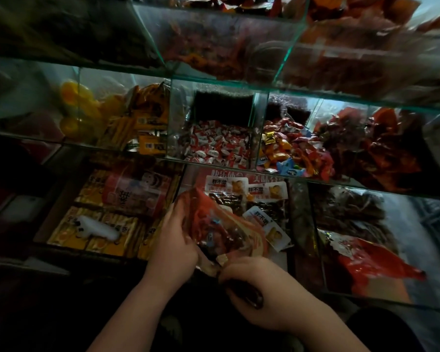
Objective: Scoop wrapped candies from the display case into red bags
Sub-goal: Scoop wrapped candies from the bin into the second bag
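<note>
Gripping one side of the red bag with the left hand, fingers curled into the plastic, low in front of the display case. Clutching a dark object in the right hand just under the bag's bottom edge; cannot tell what it is. Beyond both hands, behind glass: red-and-white wrapped candies in the middle compartment, mixed bright candies just right of them.

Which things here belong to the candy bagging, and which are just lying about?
In the job:
red bag, held by the left hand and right hand
red-and-white wrapped candies
mixed wrapped candies
display case

Lying about:
yellow packets
labelled snack packs
pink packet
white plastic thing
</note>
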The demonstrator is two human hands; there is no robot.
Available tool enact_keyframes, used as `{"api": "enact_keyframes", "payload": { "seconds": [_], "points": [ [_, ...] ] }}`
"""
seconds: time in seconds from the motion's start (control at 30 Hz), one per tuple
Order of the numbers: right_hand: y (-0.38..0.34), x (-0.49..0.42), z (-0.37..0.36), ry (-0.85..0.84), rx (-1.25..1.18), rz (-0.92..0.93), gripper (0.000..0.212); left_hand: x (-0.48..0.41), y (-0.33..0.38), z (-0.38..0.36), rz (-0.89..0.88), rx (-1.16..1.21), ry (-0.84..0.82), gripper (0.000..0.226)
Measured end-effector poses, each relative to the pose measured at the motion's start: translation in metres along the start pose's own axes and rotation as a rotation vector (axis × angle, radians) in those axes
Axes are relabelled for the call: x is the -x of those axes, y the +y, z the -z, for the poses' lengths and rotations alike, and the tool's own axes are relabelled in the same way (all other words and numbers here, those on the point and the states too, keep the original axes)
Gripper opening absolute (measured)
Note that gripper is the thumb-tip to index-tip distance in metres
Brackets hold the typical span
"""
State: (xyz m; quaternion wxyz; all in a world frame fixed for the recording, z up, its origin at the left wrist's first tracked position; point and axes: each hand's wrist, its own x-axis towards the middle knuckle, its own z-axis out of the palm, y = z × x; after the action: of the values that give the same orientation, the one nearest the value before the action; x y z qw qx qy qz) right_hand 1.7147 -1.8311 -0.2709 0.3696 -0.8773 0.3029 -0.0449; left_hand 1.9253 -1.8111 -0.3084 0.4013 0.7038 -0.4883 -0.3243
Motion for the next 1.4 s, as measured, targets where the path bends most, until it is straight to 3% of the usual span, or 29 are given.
{"api": "enact_keyframes", "payload": {
  "seconds": [0.1,0.27,0.47,0.67,0.87,1.03,1.17,1.4],
  "points": [
    [0.0,-0.001,-0.002,-0.062,0.046,0.02,0.022,-0.004,-0.002,0.001,0.004,-0.006,0.009,0.097],
    [0.009,-0.002,-0.005,0.227,-0.021,-0.088,0.022,-0.007,-0.006,0.003,-0.023,-0.075,-0.017,0.094],
    [0.033,-0.033,-0.024,0.309,-0.058,-0.211,0.038,0.003,-0.015,-0.001,-0.011,-0.121,-0.061,0.093],
    [0.039,-0.051,-0.033,0.18,-0.117,-0.205,0.023,0.007,-0.018,0.002,-0.013,-0.028,-0.07,0.094],
    [0.045,-0.042,-0.006,0.066,-0.152,-0.348,0.015,0.008,-0.026,0.006,-0.002,0.008,-0.046,0.09],
    [0.044,-0.062,-0.006,0.079,-0.218,-0.485,0.013,0.01,-0.022,0.001,-0.031,0.005,-0.071,0.094],
    [0.041,-0.077,-0.016,0.253,-0.483,-0.587,0.016,0.013,-0.023,0.0,-0.029,0.015,-0.072,0.087],
    [0.04,-0.069,-0.019,0.757,-1.114,-0.745,0.009,0.013,-0.023,0.002,0.048,-0.012,-0.074,0.083]
  ]
}}
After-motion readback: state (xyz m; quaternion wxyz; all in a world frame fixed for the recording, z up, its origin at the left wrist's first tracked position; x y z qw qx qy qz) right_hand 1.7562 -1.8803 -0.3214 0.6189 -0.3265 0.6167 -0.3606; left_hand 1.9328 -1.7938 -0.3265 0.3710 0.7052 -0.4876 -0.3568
